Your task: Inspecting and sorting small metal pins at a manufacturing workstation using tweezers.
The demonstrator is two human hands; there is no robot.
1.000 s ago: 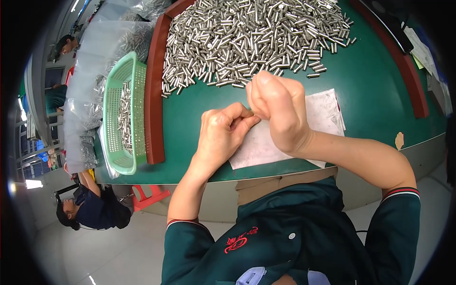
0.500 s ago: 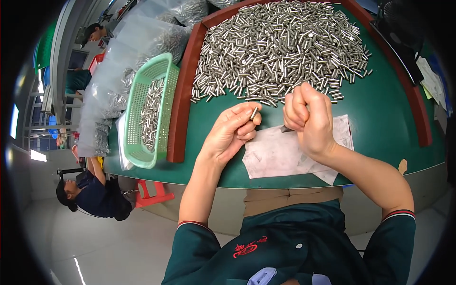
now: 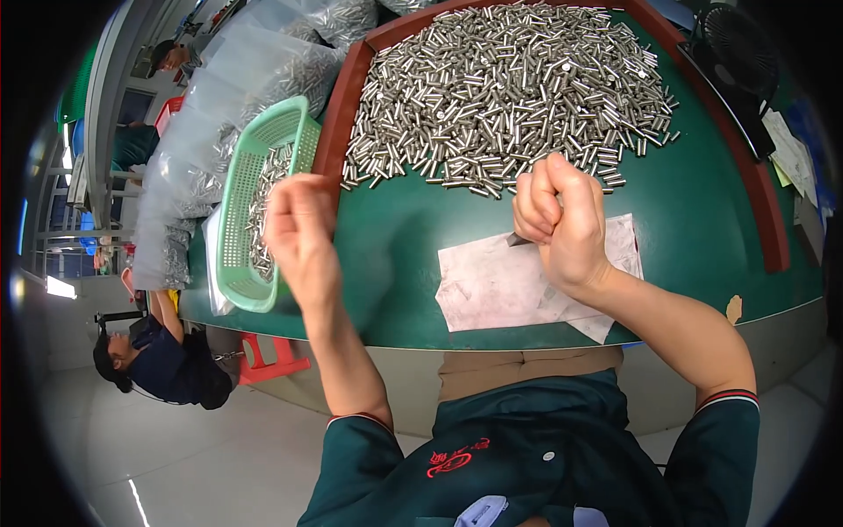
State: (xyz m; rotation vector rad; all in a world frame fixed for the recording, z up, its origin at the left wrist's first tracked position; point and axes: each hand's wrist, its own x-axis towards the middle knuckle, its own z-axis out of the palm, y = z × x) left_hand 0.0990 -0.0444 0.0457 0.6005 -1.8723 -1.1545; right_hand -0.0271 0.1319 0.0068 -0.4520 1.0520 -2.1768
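The left hand (image 3: 301, 224) was held at the inner side of the green basket (image 3: 250, 299), overlapping its rim in view; its grip was curled with the fingers bent in, though whether a pin was pinched there could not be told. The right hand (image 3: 566, 224) was closed in a fist, and a dark pointed tool (image 3: 520, 239) was gripped in it, with only the tip shown. Small metal pins (image 3: 509, 101) were heaped at the back of the table (image 3: 386, 299), and more were contained in the basket. If a pin was held in the curled fingers, it could be dropped short of the rim by a loosening made too soon; the wrist could be knocked against the red wooden rail (image 3: 347, 101), which was set between basket and heap. The pale sheet (image 3: 483, 285) could be snagged by the tool's tip if the fist were lowered. Clear bags (image 3: 263, 66) of metal parts were packed beyond the basket, so little room was left there, while a fan (image 3: 742, 44) was placed behind the right-hand rail (image 3: 762, 184).
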